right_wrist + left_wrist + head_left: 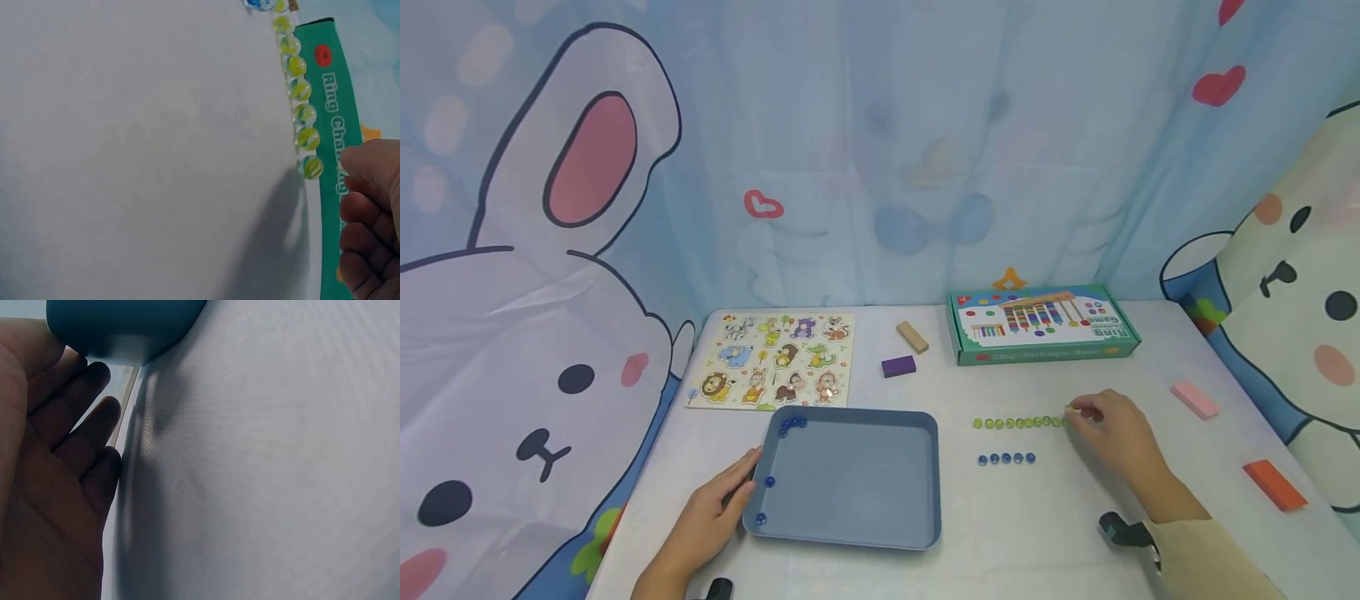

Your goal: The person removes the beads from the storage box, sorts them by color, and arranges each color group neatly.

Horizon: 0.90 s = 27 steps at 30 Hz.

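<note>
A blue-grey tray [850,544] holds several dark blue marbles [793,423] in its far-left corner and along its left side. My left hand [706,510] rests against the outside of the tray's left wall; in the left wrist view its fingers are spread loosely beside the tray [125,337]. Right of the tray, a row of yellow-green marbles [1010,423] lies above a shorter row of blue marbles [1006,459]. At the right end of the yellow-green row, my right hand [1112,433] pinches a small glassy marble [341,167], mostly covered by the fingertips.
An animal puzzle board [775,360] lies behind the tray. Beside it are a tan block [912,337] and a purple block [898,367]. A green game box [1045,325] stands at the back. Pink [1195,400] and orange blocks [1276,485] lie at the right.
</note>
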Each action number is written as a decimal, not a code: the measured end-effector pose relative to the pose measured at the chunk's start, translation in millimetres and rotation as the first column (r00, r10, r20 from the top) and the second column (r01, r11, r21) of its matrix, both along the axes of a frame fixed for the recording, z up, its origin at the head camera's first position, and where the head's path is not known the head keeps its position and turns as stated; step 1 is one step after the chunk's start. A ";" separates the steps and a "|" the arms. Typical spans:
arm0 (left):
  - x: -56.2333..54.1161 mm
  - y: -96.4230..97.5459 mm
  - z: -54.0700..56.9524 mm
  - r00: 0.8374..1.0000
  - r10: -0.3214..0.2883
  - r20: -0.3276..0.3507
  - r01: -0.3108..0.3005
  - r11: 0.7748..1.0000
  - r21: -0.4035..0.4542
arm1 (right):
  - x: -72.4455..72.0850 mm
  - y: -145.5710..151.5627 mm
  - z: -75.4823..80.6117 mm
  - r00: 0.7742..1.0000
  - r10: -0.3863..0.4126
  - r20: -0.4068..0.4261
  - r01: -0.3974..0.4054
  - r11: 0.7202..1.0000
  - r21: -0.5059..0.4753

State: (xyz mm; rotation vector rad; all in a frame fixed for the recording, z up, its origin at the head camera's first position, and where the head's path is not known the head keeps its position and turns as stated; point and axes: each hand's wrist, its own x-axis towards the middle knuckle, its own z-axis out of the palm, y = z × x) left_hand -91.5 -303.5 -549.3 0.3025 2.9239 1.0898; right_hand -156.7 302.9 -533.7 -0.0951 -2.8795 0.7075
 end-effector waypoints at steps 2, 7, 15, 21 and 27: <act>0.3 0.3 0.5 1.000 0.000 0.001 0.000 1.000 0.001 | 0.6 2.9 -4.5 1.000 -0.001 0.007 0.001 1.000 0.007; 0.5 0.9 1.4 1.000 -0.002 0.007 0.002 1.000 0.002 | 4.0 7.0 -12.4 1.000 0.003 0.000 -0.003 1.000 0.019; 0.6 0.6 0.9 1.000 -0.001 -0.010 0.001 1.000 0.013 | 8.9 9.2 -13.2 0.999 -0.013 0.039 0.012 1.000 0.012; 0.6 -0.1 -1.1 0.999 -0.003 -0.036 0.003 1.000 0.011 | 10.3 7.9 -13.3 0.997 -0.019 0.069 0.018 1.000 0.016; 0.3 0.0 -0.6 0.999 -0.005 -0.037 0.005 1.000 0.006 | 10.8 9.2 -13.2 0.997 -0.022 0.069 0.021 1.000 0.011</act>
